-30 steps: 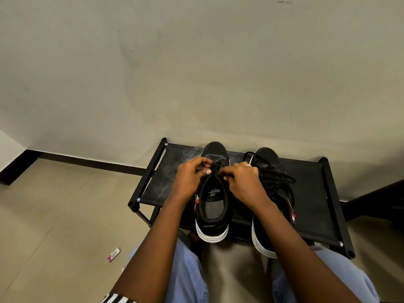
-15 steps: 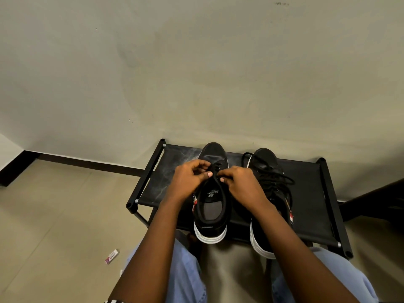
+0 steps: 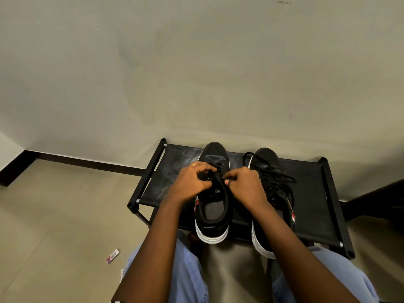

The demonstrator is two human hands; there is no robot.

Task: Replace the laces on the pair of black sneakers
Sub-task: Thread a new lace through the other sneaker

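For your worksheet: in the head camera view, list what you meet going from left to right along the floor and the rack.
small wrapper on the floor → rack's left post → left hand → left sneaker → right hand → right sneaker with loose laces → rack's right rail

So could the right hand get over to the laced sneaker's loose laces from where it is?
Probably yes. The right hand pinches at the left sneaker; the laced sneaker sits right beside it on the rack, nothing between, though it must let go first.
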